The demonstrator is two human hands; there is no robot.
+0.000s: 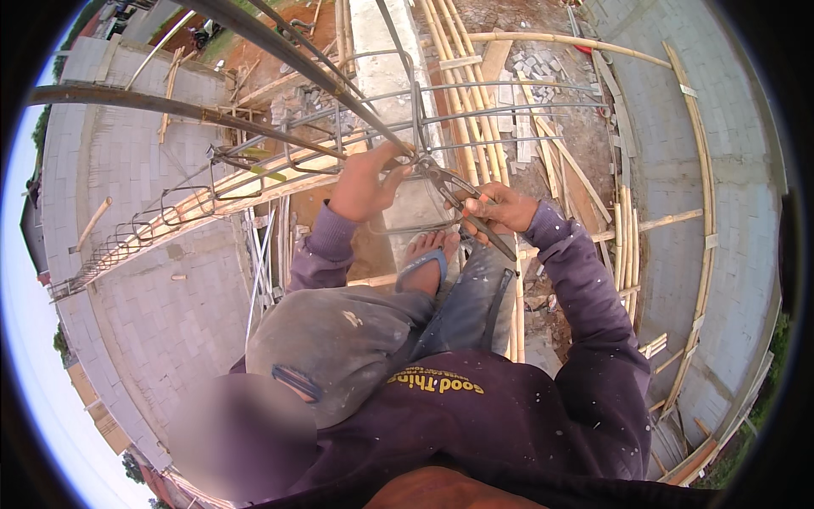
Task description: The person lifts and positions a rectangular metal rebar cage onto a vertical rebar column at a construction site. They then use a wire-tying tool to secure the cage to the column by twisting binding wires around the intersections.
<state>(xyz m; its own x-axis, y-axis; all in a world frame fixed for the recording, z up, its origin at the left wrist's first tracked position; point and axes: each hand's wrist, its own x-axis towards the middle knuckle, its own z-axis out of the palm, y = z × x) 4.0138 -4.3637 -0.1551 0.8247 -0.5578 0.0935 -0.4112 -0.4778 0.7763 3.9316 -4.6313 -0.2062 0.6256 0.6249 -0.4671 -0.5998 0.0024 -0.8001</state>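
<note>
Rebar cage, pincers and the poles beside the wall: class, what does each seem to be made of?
Rebar cage: steel, dull grey-brown, thin ribbed bars bent into loops.
Pincers in the right hand: dark metal, worn, matt.
Poles: probably bamboo, pale yellow, long, round and jointed.
The left hand grips a bar.

Soft daylight — sharp, fisheye-bent edges

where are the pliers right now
In the head view, the pliers are just right of centre, held in the right hand, their nose at the rebar cage beside the left hand.
</note>
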